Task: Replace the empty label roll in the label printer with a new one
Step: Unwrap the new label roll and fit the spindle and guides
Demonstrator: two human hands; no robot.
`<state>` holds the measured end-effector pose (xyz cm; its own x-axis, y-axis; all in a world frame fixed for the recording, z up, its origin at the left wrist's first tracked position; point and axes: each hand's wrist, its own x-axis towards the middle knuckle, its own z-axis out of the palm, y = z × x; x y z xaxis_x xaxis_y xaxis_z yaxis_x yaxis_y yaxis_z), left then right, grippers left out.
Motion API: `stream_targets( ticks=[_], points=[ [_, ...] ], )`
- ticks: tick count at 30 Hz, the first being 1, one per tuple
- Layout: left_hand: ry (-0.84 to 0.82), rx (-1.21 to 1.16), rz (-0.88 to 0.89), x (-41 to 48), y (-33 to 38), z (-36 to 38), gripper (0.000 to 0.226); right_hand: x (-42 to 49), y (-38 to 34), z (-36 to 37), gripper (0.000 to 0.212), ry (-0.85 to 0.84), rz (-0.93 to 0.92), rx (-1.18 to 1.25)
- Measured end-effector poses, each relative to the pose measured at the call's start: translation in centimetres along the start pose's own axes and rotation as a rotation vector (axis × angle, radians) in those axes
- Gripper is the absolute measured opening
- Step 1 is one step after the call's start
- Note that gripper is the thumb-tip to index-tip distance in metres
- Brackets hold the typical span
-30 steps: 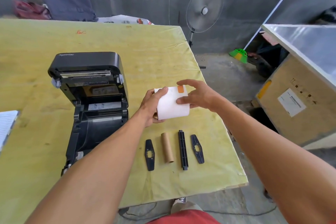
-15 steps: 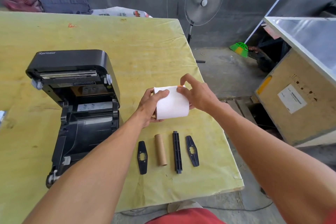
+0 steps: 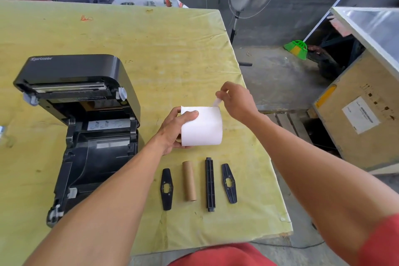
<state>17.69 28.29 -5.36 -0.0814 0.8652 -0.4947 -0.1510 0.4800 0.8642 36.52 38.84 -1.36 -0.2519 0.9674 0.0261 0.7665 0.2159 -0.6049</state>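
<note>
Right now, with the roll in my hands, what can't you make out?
Head view only.
- New label roll: left end and core, hidden by the left hand.
- White strip pinched by the right hand: tape or label end, too small.
- Printer bay: partly behind the left forearm; sticker text too small.

Bright even daylight, soft shadows, wide-angle edge bending, slight blur.

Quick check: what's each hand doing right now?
Left hand: grips the label roll.
Right hand: pinches a white strip at the roll's top edge.
</note>
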Motion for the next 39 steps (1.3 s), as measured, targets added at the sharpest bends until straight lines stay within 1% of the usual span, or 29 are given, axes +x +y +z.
stream_targets(
  ticks=[3, 5, 7, 9, 12, 14, 15, 17, 21, 24, 27, 29, 32, 34, 36, 38, 39],
  points=[
    [0.01, -0.013, -0.022, 0.2, -0.5, -0.8, 0.044, 0.9, 1.4, 0.4, 0.026, 0.013, 0.08, 0.025],
    [0.03, -0.024, -0.039, 0.3, -0.6, -1.3, 0.046, 1.2, 2.3, 0.7, 0.03, 0.006, 0.113, -0.008],
    [0.049, -0.037, -0.053, 0.5, -0.7, -1.8, 0.049, 1.3, 3.0, 1.2, 0.03, -0.016, 0.103, -0.079],
    [0.069, -0.046, -0.061, 0.7, -0.6, -2.1, 0.054, 1.0, 3.7, 2.0, 0.029, -0.049, 0.04, -0.182],
    [0.094, -0.062, -0.071, 1.1, -0.3, -2.2, 0.062, -0.2, 4.6, 4.0, 0.028, -0.097, -0.116, -0.333],
    [0.101, -0.072, -0.077, 1.4, 0.0, -2.3, 0.065, -1.4, 5.2, 5.4, 0.028, -0.164, -0.203, -0.421],
    [0.103, -0.075, -0.079, 1.5, 0.2, -2.3, 0.065, -2.1, 5.6, 6.1, 0.029, -0.2, -0.228, -0.46],
    [0.11, -0.075, -0.084, 1.8, 0.4, -2.4, 0.063, -3.4, 6.2, 7.1, 0.03, -0.221, -0.216, -0.464],
    [0.121, -0.059, -0.091, 2.1, 0.6, -2.4, 0.06, -5.6, 6.6, 8.2, 0.036, -0.193, -0.121, -0.38],
    [0.109, -0.045, -0.091, 2.2, 0.7, -2.3, 0.061, -6.4, 6.7, 7.9, 0.036, -0.191, -0.11, -0.329],
    [0.101, -0.033, -0.08, 2.2, 0.9, -2.1, 0.061, -6.9, 6.6, 7.3, 0.031, -0.267, -0.107, -0.328],
    [0.094, -0.035, -0.074, 2.0, 1.1, -2.0, 0.061, -6.5, 6.3, 6.7, 0.028, -0.318, -0.008, -0.292],
    [0.079, -0.02, -0.061, 1.4, 1.4, -1.9, 0.059, -5.3, 5.6, 5.5, 0.029, -0.35, 0.186, -0.138],
    [0.068, -0.012, -0.049, 0.8, 1.5, -2.0, 0.058, -5.0, 5.2, 4.8, 0.028, -0.307, 0.252, -0.057],
    [0.058, -0.008, -0.037, 0.2, 1.6, -2.2, 0.057, -5.2, 4.8, 4.1, 0.02, -0.229, 0.306, 0.067],
    [0.053, 0.001, -0.022, -0.6, 1.7, -2.5, 0.057, -5.7, 4.0, 3.2, 0.015, -0.171, 0.367, 0.319],
    [0.049, 0.006, -0.012, -1.0, 1.6, -2.7, 0.057, -6.1, 3.3, 2.7, 0.015, -0.18, 0.41, 0.491]
  ],
)
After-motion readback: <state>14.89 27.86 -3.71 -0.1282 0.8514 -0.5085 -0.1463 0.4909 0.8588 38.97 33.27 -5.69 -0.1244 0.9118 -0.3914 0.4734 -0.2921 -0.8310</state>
